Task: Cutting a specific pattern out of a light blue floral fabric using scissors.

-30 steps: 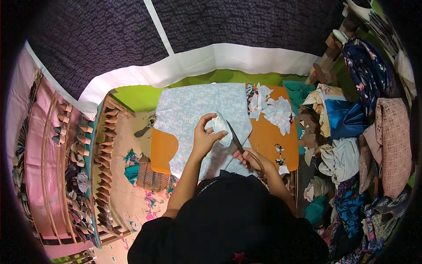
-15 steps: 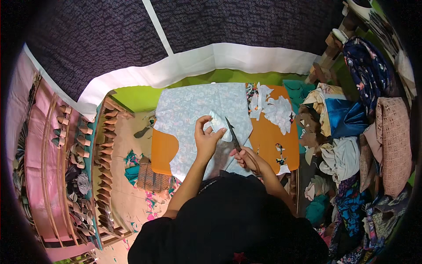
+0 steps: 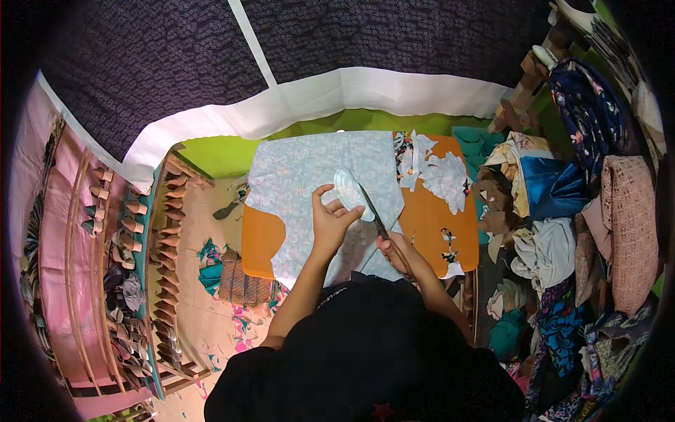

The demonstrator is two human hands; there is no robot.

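Observation:
My left hand (image 3: 333,219) pinches the lower edge of a small, pale, rounded cut piece (image 3: 350,188), perhaps cloth; its exact material I cannot tell. Along the piece's right edge lie the long dark blades of the scissors (image 3: 374,212), looking nearly together. My right hand (image 3: 395,252) is wrapped around their handles, which it partly hides. Beneath both hands a light grey-blue patterned cloth (image 3: 299,165) spreads over an orange table (image 3: 263,235).
White fabric scraps (image 3: 446,179) lie on the table's right side. Wooden racks (image 3: 169,267) of shoe lasts stand at left. Folded and crumpled fabrics (image 3: 545,250) pile up at right, and scraps (image 3: 242,327) litter the floor at left. A dark patterned cloth (image 3: 365,39) hangs ahead.
The scissor blades have come together and lie along the pale piece's edge, with my right fingers drawn in. The piece has turned to show more of its face.

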